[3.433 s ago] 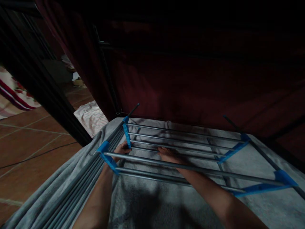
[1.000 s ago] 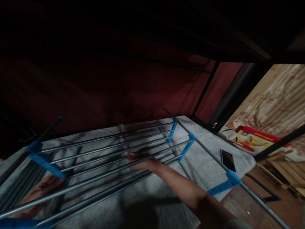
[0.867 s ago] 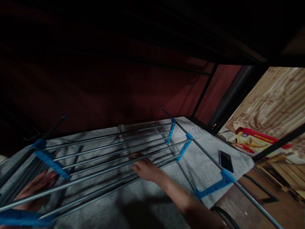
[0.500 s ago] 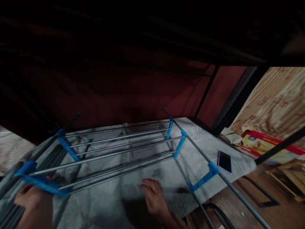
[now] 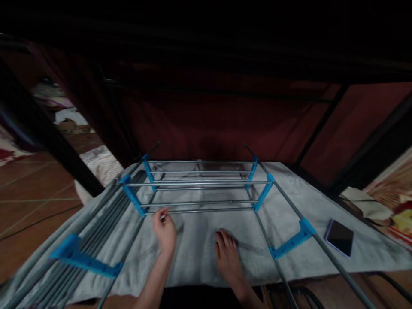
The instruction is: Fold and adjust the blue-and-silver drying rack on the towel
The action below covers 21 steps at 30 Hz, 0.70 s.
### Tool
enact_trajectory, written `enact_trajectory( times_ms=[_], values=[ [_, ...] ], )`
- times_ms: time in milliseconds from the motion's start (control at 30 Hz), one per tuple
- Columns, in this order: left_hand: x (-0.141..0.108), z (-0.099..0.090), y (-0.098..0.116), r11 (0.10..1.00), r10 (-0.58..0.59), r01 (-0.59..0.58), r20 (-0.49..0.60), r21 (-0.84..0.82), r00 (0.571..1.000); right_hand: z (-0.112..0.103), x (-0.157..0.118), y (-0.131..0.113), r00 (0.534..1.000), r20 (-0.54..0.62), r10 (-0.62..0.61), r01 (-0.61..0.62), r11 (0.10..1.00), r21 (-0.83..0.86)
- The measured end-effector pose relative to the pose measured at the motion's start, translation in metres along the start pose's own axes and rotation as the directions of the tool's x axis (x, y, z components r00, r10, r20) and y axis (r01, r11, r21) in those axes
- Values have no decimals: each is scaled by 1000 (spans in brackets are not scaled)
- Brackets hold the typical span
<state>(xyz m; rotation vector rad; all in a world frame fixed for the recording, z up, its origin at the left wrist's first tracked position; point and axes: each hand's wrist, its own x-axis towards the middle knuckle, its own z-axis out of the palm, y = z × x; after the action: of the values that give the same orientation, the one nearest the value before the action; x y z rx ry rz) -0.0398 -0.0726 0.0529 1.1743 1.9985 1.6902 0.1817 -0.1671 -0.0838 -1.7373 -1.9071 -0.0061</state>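
Note:
A rack frame of grey metal tubes with blue plastic brackets stands on a pale cloth. Several thin crossbars run between its left and right brackets. My left hand is just in front of the lowest crossbar, near the left bracket; its fingers are loosely curled with a gap between them, and nothing shows in them. Lower right, my right hand rests on the cloth, palm down, with the fingers stretched forward and holding nothing. Nearer me, a left blue bracket and a right blue bracket carry no crossbars.
Several loose grey tubes lie on the left of the pale cloth. A phone lies at the right. Dark posts and a dark red panel stand behind the rack. Tiled floor shows at the left.
My left hand has left the near-left blue bracket and moved right, in front of the crossbars. My right hand has settled flatter on the cloth. The view has turned left.

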Motion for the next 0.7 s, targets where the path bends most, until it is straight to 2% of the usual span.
enact_trajectory(
  times_ms=[33,67,100,200,233,300,367,400,467,500,533,567,600,633,667,700],
  values=[
    [-1,6,18,997,70,-70,15,-32,997,0,-1,2,1000,6,-10,10,1000,-8],
    [0,11,39,976,192,-190,6,-110,981,0,-2,4,1000,8,-19,20,1000,-13],
    [5,16,64,931,316,-313,-15,-186,949,-1,-3,6,1000,8,-27,27,1000,-14],
    [30,26,146,747,588,-575,-72,-334,806,-4,-3,9,998,21,-55,55,998,13],
    [42,28,173,694,646,-627,-80,-355,759,-5,-3,10,998,25,-63,62,998,26],
    [73,28,218,640,700,-690,-113,-338,705,-6,-2,11,997,22,-69,68,997,45],
    [113,20,247,605,761,-742,-62,-290,645,-5,-2,13,997,5,-76,76,996,49],
    [135,12,253,582,796,-770,-9,-261,605,-3,-2,14,997,-3,-82,82,996,47],
    [178,-12,247,565,825,-804,89,-184,559,1,-4,17,995,-1,-99,99,994,39],
    [197,-26,234,578,815,-805,135,-136,563,2,-4,19,995,5,-102,102,994,28],
    [213,-43,217,614,784,-785,175,-78,595,4,-6,21,994,13,-104,104,994,14],
    [224,-59,196,674,725,-739,205,-18,657,5,-7,22,993,25,-115,115,993,0],
    [231,-76,172,759,625,-649,226,46,747,6,-8,23,991,37,-130,131,991,-11],
    [234,-92,147,857,471,-503,223,112,853,7,-9,25,988,44,-146,147,989,-18],
    [233,-106,123,932,286,-323,213,165,934,8,-10,25,987,46,-157,158,987,-21],
    [229,-119,101,947,219,-261,218,190,951,9,-11,26,986,41,-161,162,987,-20]
  ],
)
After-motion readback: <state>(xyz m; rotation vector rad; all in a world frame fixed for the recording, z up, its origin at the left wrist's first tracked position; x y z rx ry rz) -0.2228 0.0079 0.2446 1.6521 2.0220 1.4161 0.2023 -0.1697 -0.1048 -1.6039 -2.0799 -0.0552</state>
